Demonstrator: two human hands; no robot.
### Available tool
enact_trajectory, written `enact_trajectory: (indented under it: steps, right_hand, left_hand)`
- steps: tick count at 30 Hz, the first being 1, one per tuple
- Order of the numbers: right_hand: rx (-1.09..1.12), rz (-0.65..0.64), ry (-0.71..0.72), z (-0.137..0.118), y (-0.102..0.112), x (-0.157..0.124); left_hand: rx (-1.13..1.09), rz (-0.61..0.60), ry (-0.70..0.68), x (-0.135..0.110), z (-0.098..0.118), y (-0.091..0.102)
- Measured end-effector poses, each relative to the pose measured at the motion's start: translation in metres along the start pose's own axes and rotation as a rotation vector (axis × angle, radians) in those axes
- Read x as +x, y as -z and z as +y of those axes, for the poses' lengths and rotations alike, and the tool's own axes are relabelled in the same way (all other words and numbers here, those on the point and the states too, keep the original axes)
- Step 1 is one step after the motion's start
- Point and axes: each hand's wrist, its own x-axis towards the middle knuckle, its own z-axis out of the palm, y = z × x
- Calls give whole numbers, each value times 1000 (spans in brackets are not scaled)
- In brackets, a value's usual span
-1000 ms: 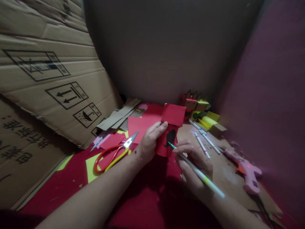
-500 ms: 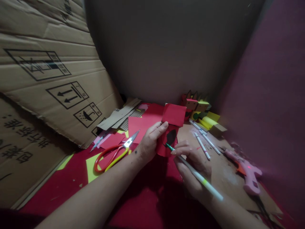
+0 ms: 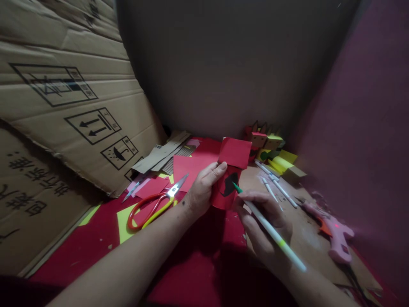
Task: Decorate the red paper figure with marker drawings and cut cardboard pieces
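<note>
My left hand [image 3: 207, 187] is closed around a red paper figure [image 3: 235, 152], with a square upper part and a rounded lower part, thumb on its front. A dark patch [image 3: 229, 184] is coloured on the lower part. Between the fingers of my right hand [image 3: 266, 221] is a white marker pen [image 3: 271, 230] with a green tip and a yellow-green band. Its tip touches or nearly touches the right side of the dark patch; I cannot tell which. Red-and-yellow-handled scissors [image 3: 159, 204] lie left of my left hand, blades pointing away.
A large cardboard box [image 3: 64, 106] walls off the left. Cardboard strips [image 3: 164, 152] and paper sheets [image 3: 194, 168] lie behind my left hand. At right, a pink glue gun [image 3: 338, 238] and several markers [image 3: 284, 192] rest on a board [image 3: 306, 243]; small paper animals [image 3: 266, 140] stand behind.
The marker tip has moved up and to the right over the figure, along with my right hand. The dark patch now reaches lower left. My left hand keeps hold of the figure.
</note>
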Motion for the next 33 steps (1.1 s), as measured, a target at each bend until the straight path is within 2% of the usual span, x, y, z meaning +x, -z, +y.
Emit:
enact_trajectory:
  steps: [3, 10, 21, 28, 33]
  right_hand:
    - [-9, -42, -30, -1, 1, 1]
    - [-120, -43, 110, 3, 1, 4]
    - [-108, 67, 103, 3, -5, 8]
    - [-61, -67, 86, 1, -1, 7]
    - [-128, -1, 111, 3, -2, 8]
  left_hand:
    - [-6, 4, 0, 0, 0, 0]
    - [16, 4, -9, -2, 2, -2]
    - [13, -11, -32, -2, 1, -2]
    - [-16, -5, -10, -4, 4, -4]
    - [-44, -29, -33, -3, 2, -4]
